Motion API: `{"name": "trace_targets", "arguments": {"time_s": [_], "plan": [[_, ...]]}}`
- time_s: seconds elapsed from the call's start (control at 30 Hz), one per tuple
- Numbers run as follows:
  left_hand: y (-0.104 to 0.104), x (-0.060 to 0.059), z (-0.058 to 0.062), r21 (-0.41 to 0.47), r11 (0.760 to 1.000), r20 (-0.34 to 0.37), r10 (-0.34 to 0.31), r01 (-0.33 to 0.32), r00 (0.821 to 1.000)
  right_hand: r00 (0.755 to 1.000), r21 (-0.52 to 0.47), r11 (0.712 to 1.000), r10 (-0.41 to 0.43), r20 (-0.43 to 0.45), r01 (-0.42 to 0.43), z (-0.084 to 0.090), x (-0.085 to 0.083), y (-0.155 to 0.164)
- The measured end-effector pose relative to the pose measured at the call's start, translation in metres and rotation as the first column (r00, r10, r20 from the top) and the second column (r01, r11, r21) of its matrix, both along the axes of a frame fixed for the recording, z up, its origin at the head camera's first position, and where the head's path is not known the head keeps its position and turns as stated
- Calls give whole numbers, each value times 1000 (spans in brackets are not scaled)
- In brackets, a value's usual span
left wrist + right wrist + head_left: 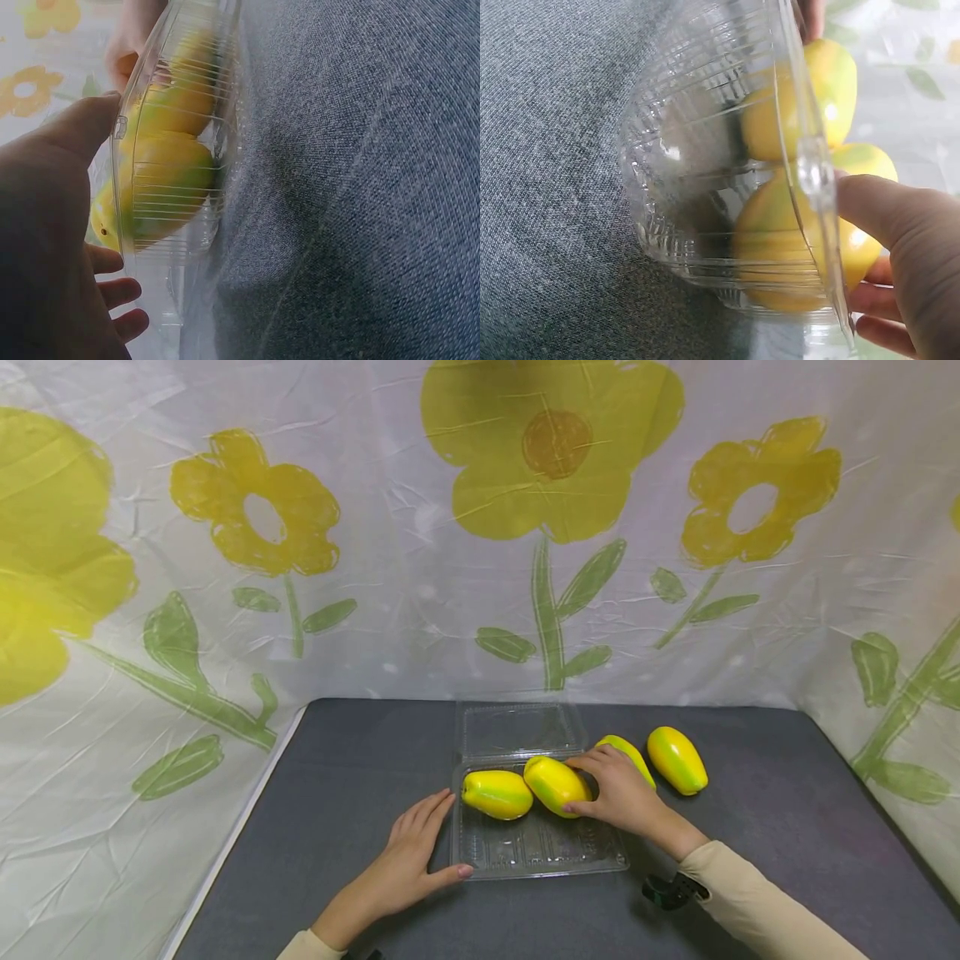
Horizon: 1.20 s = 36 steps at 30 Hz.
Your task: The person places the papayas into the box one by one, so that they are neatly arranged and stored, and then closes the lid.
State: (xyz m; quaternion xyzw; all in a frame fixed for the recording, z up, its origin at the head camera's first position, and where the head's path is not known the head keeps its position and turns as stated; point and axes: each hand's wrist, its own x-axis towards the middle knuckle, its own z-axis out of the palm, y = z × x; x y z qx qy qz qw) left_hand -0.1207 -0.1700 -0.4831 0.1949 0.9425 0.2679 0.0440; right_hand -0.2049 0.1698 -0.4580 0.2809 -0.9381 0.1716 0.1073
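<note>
A clear plastic clamshell box [517, 862] lies on the dark table with its lid folded back. Inside its back half, one glossy yellow-green oval fruit [497, 795] lies at the left. Beside it is a second yellow-green oval fruit [555, 783], its end close against the first. My right hand [618, 789] grips this second fruit between thumb and fingers from the right. With fingers extended, my left hand [408, 860] rests at the box's left edge, thumb near the front corner. In the left wrist view, both fruits show through the ribbed wall [176, 187].
Behind my right hand lies a third yellow-green fruit [628, 756], partly hidden. Another yellow-green fruit [677, 761] sits farther right on the dark tabletop [780, 827]. The transparent lid [517, 731] extends toward the flower-printed curtain [390, 635] at the back.
</note>
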Motion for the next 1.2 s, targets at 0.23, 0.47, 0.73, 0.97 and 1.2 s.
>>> {"name": "trace_targets", "arguments": {"time_s": [0.23,0.47,0.73,0.97,1.2], "plan": [[0,0,0,-1,1000,5,7,-7,1000,999,-42,998,41,7,-41,4,-2,4],[0,0,1,-1,1000,11,11,-11,1000,995,-28,995,95,22,-95,11,-6,6],[1,0,1,-3,1000,10,12,-12,1000,994,8,994,105,42,-105,14,-7,5],[2,0,2,-8,1000,15,18,-18,1000,993,18,994,111,27,-112,13,-6,5],[2,0,2,-11,1000,11,16,-16,1000,993,16,993,113,16,-113,11,-6,5]]}}
